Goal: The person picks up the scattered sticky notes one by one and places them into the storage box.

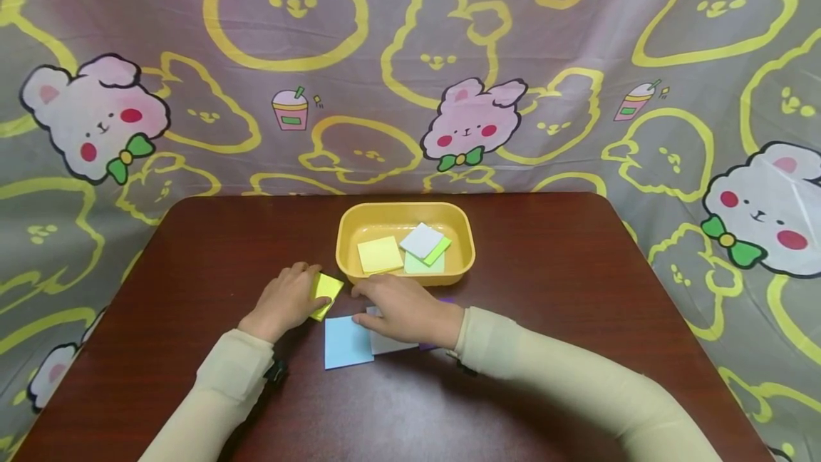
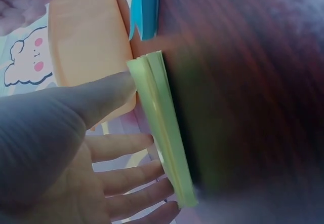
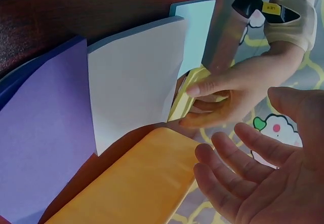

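My left hand (image 1: 286, 299) holds a yellow sticky-note pad (image 1: 328, 295) by its edges, thumb on the near side and fingertips on the far side. In the left wrist view the pad (image 2: 162, 133) appears as a stack seen edge-on. My right hand (image 1: 407, 311) hovers with nothing in it, its fingers loosely bent in the right wrist view. Beneath and beside it lie a light blue pad (image 1: 346, 344), a whitish pad (image 1: 394, 343) and a purple pad (image 3: 45, 133), side by side and partly hidden by the hand.
Behind the hands stands a yellow plastic basket (image 1: 405, 208). Inside it are a pale yellow pad (image 1: 380, 254), a white pad (image 1: 420, 241), a lime pad (image 1: 439, 251) and a pale green pad (image 1: 423, 264). A patterned curtain (image 1: 359, 98) hangs behind the dark wooden table (image 1: 545, 255).
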Demonstrator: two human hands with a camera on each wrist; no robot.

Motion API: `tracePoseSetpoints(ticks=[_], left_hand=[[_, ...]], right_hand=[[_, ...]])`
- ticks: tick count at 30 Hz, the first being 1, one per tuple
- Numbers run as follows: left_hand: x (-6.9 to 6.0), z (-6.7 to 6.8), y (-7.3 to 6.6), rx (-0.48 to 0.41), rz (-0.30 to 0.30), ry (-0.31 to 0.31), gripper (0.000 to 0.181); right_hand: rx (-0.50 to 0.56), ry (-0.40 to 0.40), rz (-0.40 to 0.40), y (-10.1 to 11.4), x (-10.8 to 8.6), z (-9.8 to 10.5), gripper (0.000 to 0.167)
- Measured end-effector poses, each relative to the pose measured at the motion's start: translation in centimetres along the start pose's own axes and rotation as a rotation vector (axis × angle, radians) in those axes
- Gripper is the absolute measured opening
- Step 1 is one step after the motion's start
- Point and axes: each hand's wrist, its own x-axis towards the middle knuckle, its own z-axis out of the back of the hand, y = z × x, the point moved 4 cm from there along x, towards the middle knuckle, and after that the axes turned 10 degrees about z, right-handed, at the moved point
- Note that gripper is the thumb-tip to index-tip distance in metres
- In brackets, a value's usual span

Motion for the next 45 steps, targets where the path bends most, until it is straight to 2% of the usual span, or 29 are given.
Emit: tracePoseSetpoints(ticks=[8, 20, 26, 32, 40, 45], left_hand=[[0.1, -0.3, 0.1, -0.017, -0.005, -0.014, 0.065], [0.7, -0.4, 0.1, -0.094, 0.046, 0.003, 0.081], [0.7, -0.2, 0.0, -0.12, 0.053, 0.012, 0.081], [0.9, -0.1, 0.3, -0.126, 0.057, 0.003, 0.068], [0.8, 0.7, 0.5, -0.146, -0.028, -0.15, 0.024], [0.8, 0.8, 0.5, -0.161, -0.038, -0.167, 0.015]], right_hand=[[-0.003, -0.002, 0.002, 0.1, 0.0, 0.1, 0.038], [0.005, 0.002, 0.006, 0.0, 0.0, -0.2, 0.039], [0.002, 0.004, -0.002, -0.1, -0.1, -0.2, 0.039], [-0.005, -0.002, 0.009, -0.3, 0.0, -0.3, 0.038], [-0.01, 0.006, 0.008, -0.2, 0.2, -0.2, 0.038], [0.004, 0.011, 0.005, -0.1, 0.4, -0.1, 0.038]])
